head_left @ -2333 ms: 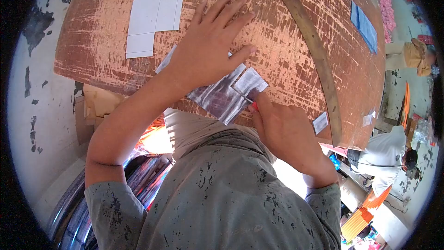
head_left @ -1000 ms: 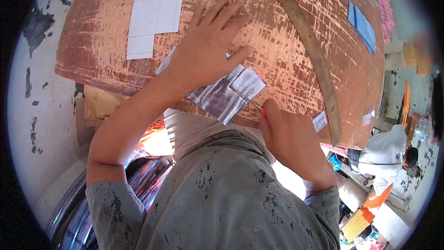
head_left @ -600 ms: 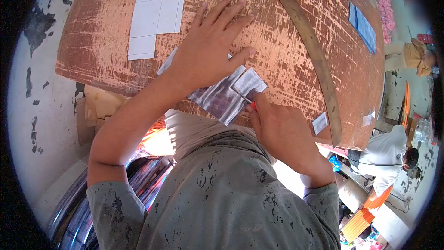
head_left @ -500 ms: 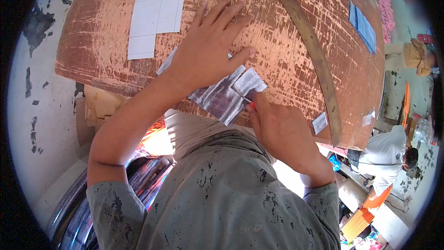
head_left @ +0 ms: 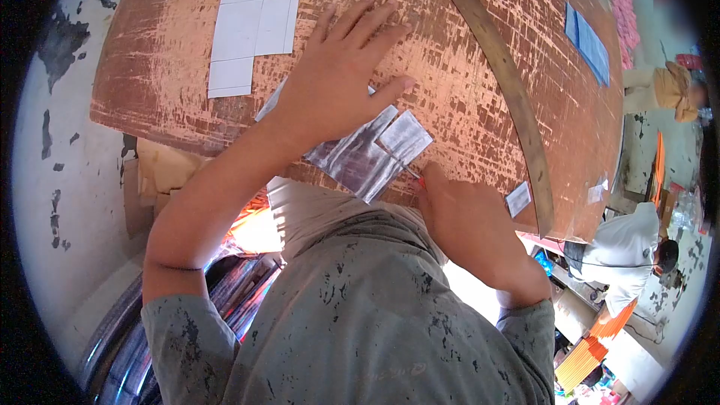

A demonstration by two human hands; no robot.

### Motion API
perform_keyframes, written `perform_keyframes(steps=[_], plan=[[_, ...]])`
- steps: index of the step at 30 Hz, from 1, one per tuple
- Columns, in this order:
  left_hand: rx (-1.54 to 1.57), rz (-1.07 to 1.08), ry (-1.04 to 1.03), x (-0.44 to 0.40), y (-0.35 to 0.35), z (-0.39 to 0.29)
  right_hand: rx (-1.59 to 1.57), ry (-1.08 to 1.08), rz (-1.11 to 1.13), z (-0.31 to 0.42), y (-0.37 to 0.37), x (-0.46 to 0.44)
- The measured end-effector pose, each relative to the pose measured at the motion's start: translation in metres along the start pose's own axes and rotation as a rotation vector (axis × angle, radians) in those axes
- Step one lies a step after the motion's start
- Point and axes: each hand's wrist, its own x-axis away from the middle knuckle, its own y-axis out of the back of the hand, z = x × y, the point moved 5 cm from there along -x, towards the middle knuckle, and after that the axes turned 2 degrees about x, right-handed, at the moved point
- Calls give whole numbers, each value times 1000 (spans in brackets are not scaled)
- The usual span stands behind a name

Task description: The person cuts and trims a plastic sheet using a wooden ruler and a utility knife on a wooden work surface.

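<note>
My left hand (head_left: 334, 79) lies flat with fingers spread, its palm over a shiny silver-grey sheet (head_left: 356, 161) at the table's near edge. Part of that sheet is hidden under the hand and forearm. In my right hand (head_left: 472, 217) is a thin-bladed knife (head_left: 412, 172) with a bit of red handle showing; most of the handle is hidden in the fingers. The blade's tip is at the lower side of a square silvery piece (head_left: 406, 137), which a dark line divides from the larger sheet.
A white cross-shaped card (head_left: 244, 34) lies on the worn brown table (head_left: 161, 90) at left. To the right are a long flat strip (head_left: 506, 94), a small pale piece (head_left: 518, 199) and a blue folded piece (head_left: 589, 43). A person in white (head_left: 622, 247) is beyond the table.
My right hand has moved a little right and toward me, drawing the knife back from the square piece. The left hand has stayed in place.
</note>
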Motion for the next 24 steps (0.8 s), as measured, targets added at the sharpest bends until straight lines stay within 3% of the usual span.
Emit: perform_keyframes(steps=[9, 24], plan=[[-4, -3, 6, 0, -1, -2, -71, -42, -48, -5, 8, 6], [-17, -27, -21, 0, -1, -3, -26, 109, -153, 9, 5, -15]])
